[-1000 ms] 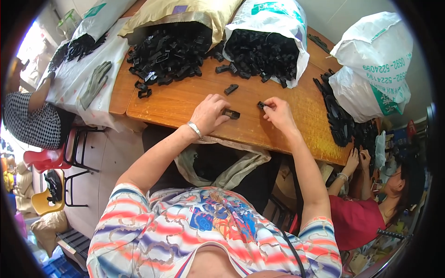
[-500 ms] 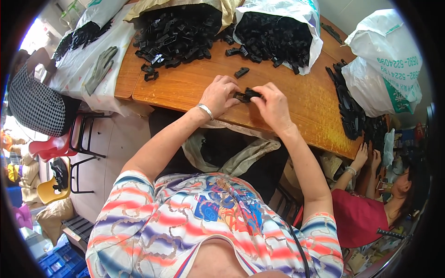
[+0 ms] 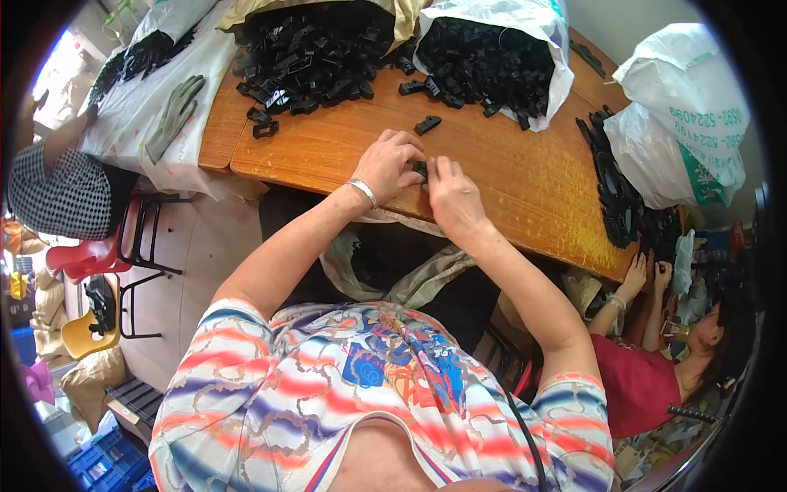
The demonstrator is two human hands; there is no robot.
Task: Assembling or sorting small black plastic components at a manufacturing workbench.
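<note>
My left hand [image 3: 388, 170] and my right hand [image 3: 454, 198] meet over the near edge of the wooden table. Between their fingertips is a small black plastic part [image 3: 421, 169], mostly covered by the fingers. Both hands are closed on it, the left from its left side and the right from its right side. Just beyond them lies a single loose black piece [image 3: 427, 125]. Farther back, a heap of black plastic pieces [image 3: 307, 61] spills from a brown paper bag [image 3: 408, 18], and more fill a white plastic bag [image 3: 559, 78].
The wooden table [image 3: 525, 180] ends just in front of me. Long black parts [image 3: 616, 197] and a white bag [image 3: 684, 107] lie along its right side, where a co-worker in red [image 3: 639, 385] works. A grey glove [image 3: 174, 119] rests on the covered table at left, beside another person.
My right hand has moved left, close against my left hand, and the black part is now mostly hidden between the fingers. The person at left has shifted outward.
</note>
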